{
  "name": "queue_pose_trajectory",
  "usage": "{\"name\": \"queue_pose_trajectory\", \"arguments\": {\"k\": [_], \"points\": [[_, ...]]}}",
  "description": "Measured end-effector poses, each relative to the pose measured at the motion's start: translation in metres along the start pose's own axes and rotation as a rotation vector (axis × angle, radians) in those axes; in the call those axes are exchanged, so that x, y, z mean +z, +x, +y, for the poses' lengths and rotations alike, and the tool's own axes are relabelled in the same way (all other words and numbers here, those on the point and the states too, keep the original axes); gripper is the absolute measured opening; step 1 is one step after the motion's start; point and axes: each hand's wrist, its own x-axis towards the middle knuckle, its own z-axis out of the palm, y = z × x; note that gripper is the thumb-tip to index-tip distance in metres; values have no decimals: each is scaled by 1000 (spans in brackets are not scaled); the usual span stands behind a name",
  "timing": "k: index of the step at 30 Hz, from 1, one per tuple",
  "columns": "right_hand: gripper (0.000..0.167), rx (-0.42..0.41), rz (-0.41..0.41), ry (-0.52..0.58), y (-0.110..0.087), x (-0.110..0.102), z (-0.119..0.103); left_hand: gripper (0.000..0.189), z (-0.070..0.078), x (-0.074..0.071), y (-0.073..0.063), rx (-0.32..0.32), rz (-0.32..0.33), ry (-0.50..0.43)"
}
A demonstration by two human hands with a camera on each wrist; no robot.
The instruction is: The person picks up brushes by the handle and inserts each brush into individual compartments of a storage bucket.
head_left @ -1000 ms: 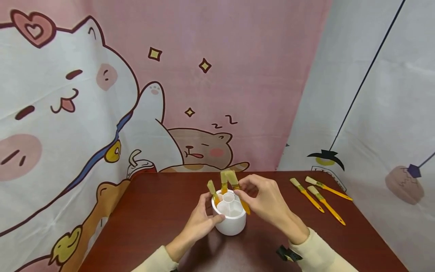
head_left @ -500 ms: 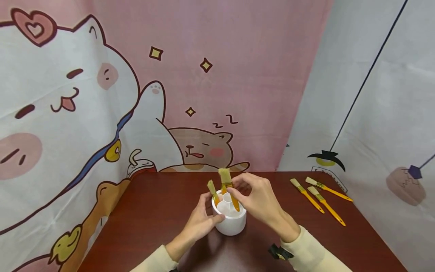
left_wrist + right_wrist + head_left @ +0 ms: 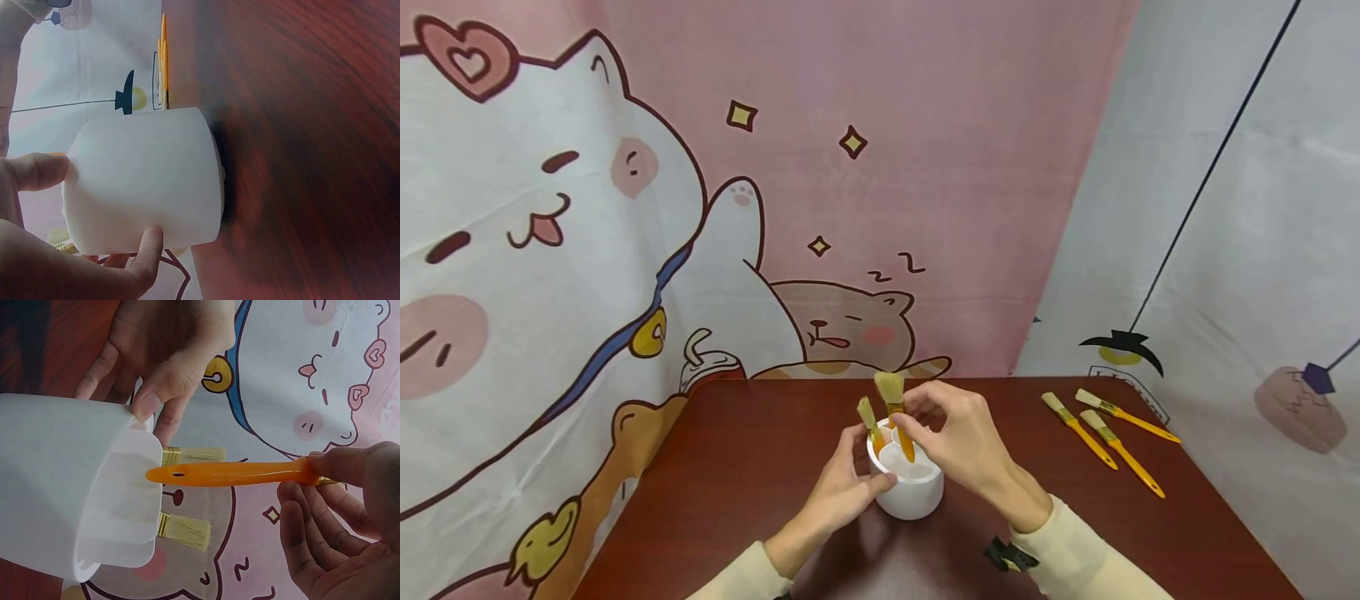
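Observation:
A white round brush holder with inner compartments stands on the table. My left hand grips its left side, the thumb at the rim and other fingers along the wall. In my right hand, thumb and fingers pinch a paintbrush near its ferrule. Its bristles point up, and the tip of its orange handle is over the holder's opening. Two more paintbrushes stand bristles-up in the compartments: one on the left, the other mostly hidden behind the held brush in the head view.
Three paintbrushes with orange handles lie at the table's right: one nearest the holder, one at the back and one in front. A cartoon-printed curtain hangs behind the dark red table.
My right hand has carried its paintbrush leftward from the holder's right rim to over the opening, the brush now more upright. The left hand and the holder have stayed in place.

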Motion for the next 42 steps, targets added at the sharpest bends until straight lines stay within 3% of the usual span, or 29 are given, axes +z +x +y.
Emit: {"name": "queue_pose_trajectory", "arguments": {"k": [14,24,42], "points": [[20,-17,8,2,0,6,-3,86,2,0,-1,-2,-6,0],[21,-22,-53,-7,-14,19,13,86,4,-1,-2,-17,1,36],[21,-142,-208,-77,-33,27,35,89,-3,-4,-2,-28,-47,-31]]}}
